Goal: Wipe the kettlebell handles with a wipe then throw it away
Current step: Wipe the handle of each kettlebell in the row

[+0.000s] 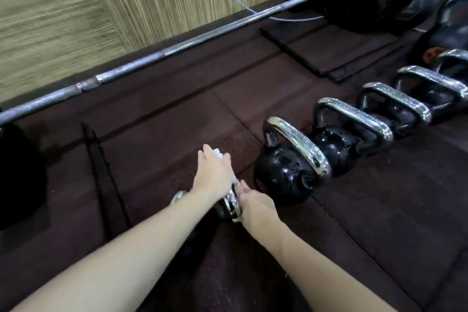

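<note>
Wiping is judged to be in hand at the nearest black kettlebell with a chrome handle (pixel 229 204), which is stood on the dark rubber floor (pixel 177 119), largely hidden beneath the hands. A crumpled white wipe (pixel 219 155) is clenched in the left hand (pixel 214 172) over that handle, while the handle's near side is grasped by the right hand (pixel 255 206). The row of larger chrome-handled kettlebells (pixel 354 129) just beside it is probably to be wiped next, then a bin found; none is seen.

glossy chrome handles (pixel 298 145); matt rubber floor (pixel 177 109)

Bare forearms, no sleeves, grips (pixel 214 172) ungloved
</note>
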Motion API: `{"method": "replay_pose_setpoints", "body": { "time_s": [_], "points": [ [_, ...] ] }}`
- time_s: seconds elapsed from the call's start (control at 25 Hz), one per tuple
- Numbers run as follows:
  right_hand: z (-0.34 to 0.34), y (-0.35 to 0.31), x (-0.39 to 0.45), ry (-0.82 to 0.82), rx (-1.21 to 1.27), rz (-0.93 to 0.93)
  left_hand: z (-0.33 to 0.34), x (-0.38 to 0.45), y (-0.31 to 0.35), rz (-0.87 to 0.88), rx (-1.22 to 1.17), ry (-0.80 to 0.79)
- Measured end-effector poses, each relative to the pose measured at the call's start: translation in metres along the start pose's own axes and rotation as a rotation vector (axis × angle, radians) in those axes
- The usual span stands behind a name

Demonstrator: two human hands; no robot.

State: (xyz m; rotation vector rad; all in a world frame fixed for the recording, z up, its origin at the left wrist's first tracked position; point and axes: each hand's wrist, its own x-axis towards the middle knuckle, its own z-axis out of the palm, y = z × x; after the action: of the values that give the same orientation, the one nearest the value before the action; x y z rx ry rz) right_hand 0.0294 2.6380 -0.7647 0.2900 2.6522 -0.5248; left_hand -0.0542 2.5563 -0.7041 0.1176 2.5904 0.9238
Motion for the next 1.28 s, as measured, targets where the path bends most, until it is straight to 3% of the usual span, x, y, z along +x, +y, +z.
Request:
{"method": "replay_pose_setpoints", "body": {
  "time_s": [0.12,0.28,0.4,0.52,0.64,0.72,0.84,0.88,0.92,0.96,1.08,1.24,1.28],
  "points": [
    [0.004,0.003,-0.001,0.032,-0.094,-0.013,-0.01,0.032,0.009,-0.101,0.021,-0.022],
    [0.012,0.006,-0.003,0.108,-0.07,-0.035,0.004,-0.017,-0.013,0.09,-0.137,-0.011],
    [0.012,0.008,0.004,0.068,-0.05,-0.061,0.015,-0.07,-0.035,0.191,-0.255,-0.048],
    [0.01,0.008,0.004,0.068,-0.03,-0.065,0.021,-0.075,-0.03,0.253,-0.279,0.029],
    [0.008,0.011,0.005,0.14,-0.072,-0.044,0.018,-0.019,-0.013,0.153,-0.176,0.032],
    [0.006,0.011,0.004,0.143,-0.117,-0.056,0.002,0.021,-0.009,0.028,-0.132,-0.048],
    [0.02,0.009,0.008,0.148,-0.114,-0.063,-0.01,0.029,-0.008,-0.122,-0.155,-0.077],
    [0.02,0.006,0.007,0.024,-0.125,-0.03,-0.007,0.016,-0.009,-0.11,-0.189,-0.059],
    [0.022,0.004,0.006,0.002,-0.092,-0.012,0.002,-0.003,-0.013,-0.073,-0.236,-0.029],
    [0.029,0.007,0.01,0.075,-0.019,-0.05,0.014,-0.026,-0.019,-0.017,-0.293,0.021],
    [0.01,0.008,0.009,0.033,0.048,-0.029,0.036,-0.079,-0.029,0.069,-0.343,0.146],
    [0.018,0.011,0.015,0.165,0.066,-0.069,0.022,-0.031,-0.02,0.103,-0.271,0.125],
    [0.018,0.011,0.015,0.104,0.092,-0.042,0.013,-0.012,-0.016,0.091,-0.237,0.083]
  ]
}}
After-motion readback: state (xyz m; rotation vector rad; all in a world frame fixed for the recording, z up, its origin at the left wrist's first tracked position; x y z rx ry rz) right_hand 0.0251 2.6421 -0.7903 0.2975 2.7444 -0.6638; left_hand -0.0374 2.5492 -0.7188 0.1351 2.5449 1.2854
